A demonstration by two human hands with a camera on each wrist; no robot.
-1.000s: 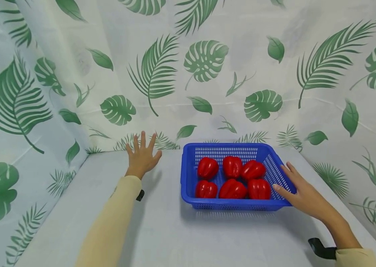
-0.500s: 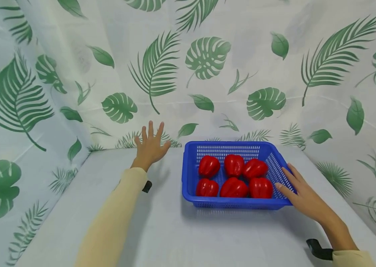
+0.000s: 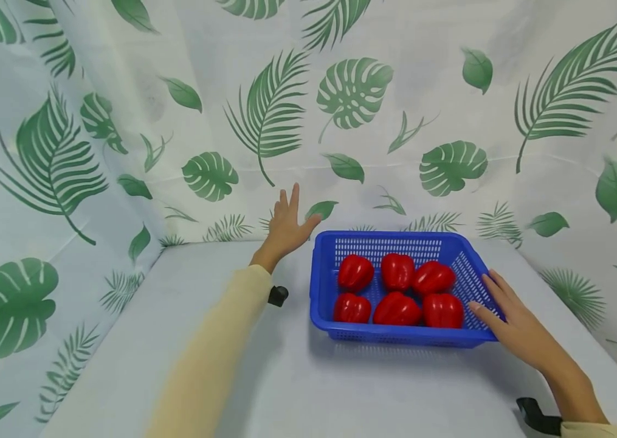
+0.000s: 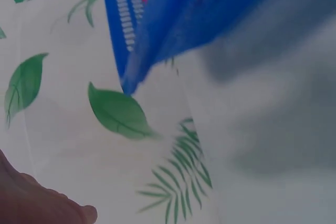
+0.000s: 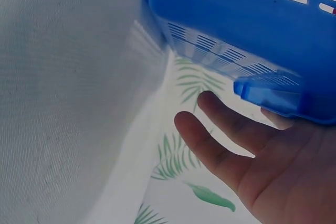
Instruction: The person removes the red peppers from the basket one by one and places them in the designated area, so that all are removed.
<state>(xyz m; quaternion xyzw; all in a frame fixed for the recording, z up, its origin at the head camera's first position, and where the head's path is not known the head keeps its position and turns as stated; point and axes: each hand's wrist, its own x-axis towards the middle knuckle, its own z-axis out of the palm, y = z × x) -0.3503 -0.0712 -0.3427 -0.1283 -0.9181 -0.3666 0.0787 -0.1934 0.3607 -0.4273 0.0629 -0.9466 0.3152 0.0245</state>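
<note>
A blue plastic basket (image 3: 396, 337) with slotted walls stands on the white table, holding several red bell peppers (image 3: 397, 309) in two rows. My right hand (image 3: 521, 331) lies along the basket's right rim, thumb over the edge and the other fingers stretched out on the outer side. From below, the right wrist view shows those fingers (image 5: 215, 153) straight and apart, just under the basket's rim. My left hand (image 3: 288, 230) hovers off the basket's back left corner, fingers extended and thumb pointing toward it. In the left wrist view only part of that hand (image 4: 37, 203) shows, apart from the basket.
White cloth with green leaf prints (image 3: 264, 121) hangs behind and along both sides of the table (image 3: 177, 316). The basket sits right of centre, near the back edge. A black strap mount (image 3: 538, 417) is at my right wrist, another (image 3: 278, 295) at my left.
My left hand has swung right and slightly upward, closer to the basket's left side. The right hand stays at the right rim. The whole view has shifted a little.
</note>
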